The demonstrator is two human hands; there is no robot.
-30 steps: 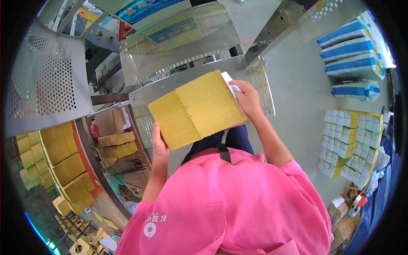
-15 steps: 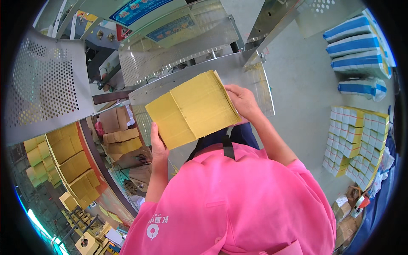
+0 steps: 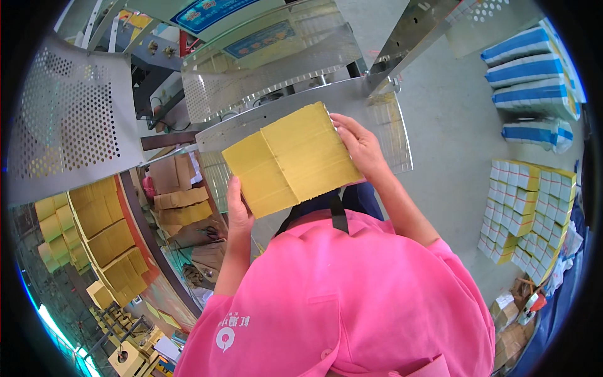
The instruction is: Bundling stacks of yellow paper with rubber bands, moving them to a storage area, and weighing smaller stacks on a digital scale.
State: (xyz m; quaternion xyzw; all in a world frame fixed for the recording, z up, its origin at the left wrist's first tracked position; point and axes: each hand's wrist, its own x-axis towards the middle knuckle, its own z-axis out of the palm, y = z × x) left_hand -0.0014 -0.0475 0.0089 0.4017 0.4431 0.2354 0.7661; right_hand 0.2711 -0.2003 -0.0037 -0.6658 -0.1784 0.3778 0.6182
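Observation:
I hold a flat, folded yellow cardboard sheet in front of my chest, above my pink shirt. My left hand grips its lower left edge from below. My right hand grips its upper right corner, fingers spread along the edge. The sheet has a fold line across its middle and hangs in front of a curved shiny metal guard of a machine.
A perforated metal panel stands at the left. Yellow flattened cartons run along a conveyor at the lower left. Blue-and-white bundles and a block of stacked small boxes lie on the grey floor at the right.
The yellow sheet and both hands have stayed almost in place; the sheet has shifted slightly. My view has tilted a little.

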